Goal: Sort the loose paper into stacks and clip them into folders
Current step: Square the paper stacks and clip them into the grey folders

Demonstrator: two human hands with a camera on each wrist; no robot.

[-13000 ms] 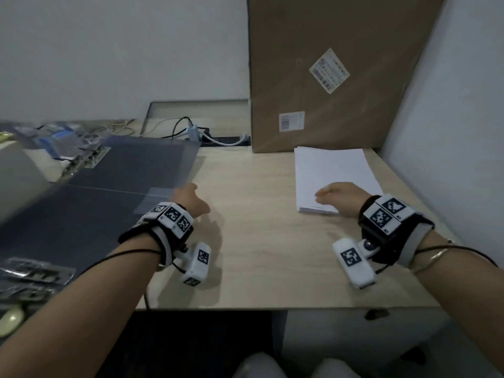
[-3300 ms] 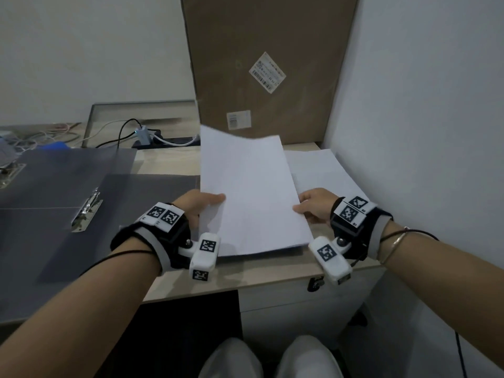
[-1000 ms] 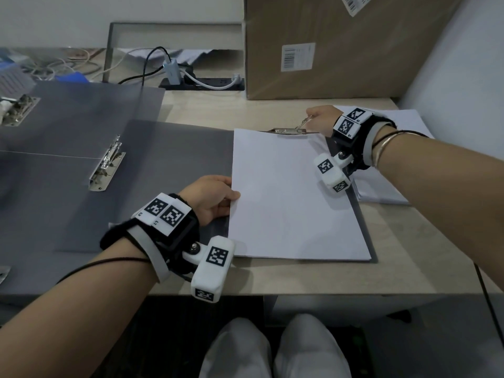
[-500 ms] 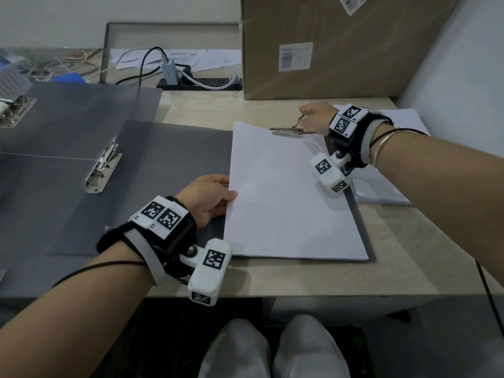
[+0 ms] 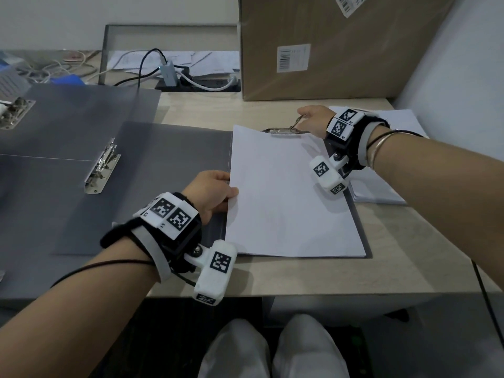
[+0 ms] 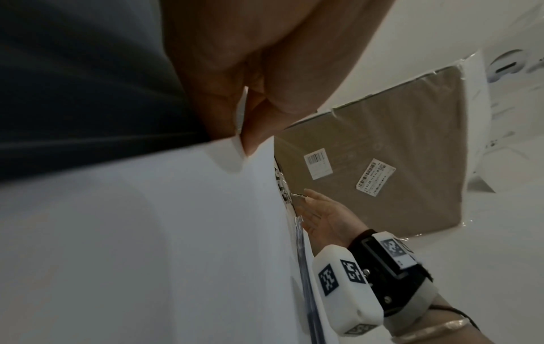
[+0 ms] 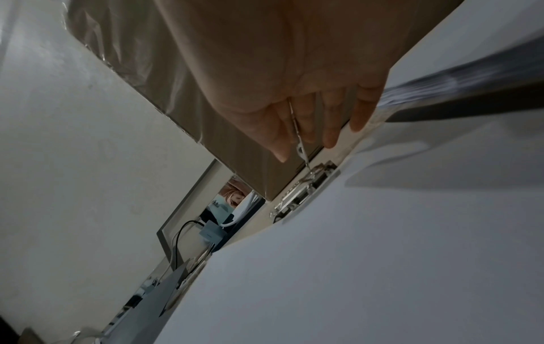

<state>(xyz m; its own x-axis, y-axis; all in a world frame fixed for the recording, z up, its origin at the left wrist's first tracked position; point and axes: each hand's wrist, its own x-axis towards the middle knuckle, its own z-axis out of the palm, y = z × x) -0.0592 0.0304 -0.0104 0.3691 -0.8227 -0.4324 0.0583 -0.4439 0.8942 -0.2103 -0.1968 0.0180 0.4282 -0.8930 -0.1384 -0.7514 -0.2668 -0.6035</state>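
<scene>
Head: paper (image 5: 289, 197) lies on folder (image 5: 174, 159), long axis toward clip (image 5: 282, 130) at far edge. Right hand (image 5: 313, 122) nearer.

Left wrist: left hand (image 6: 256, 97) pinches paper's edge.

Right wrist: right fingers (image 7: 276, 132) pinch raised clip lever (image 7: 297, 137).

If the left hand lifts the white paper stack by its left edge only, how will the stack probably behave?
The paper stack looks thin, so it would probably droop, not stay flat. The left hand pinches only one edge; loose sheets might fan or slip apart. Its top edge lies at the folder clip, whose lever the right hand holds up, so nothing seems to bind it yet.
</scene>
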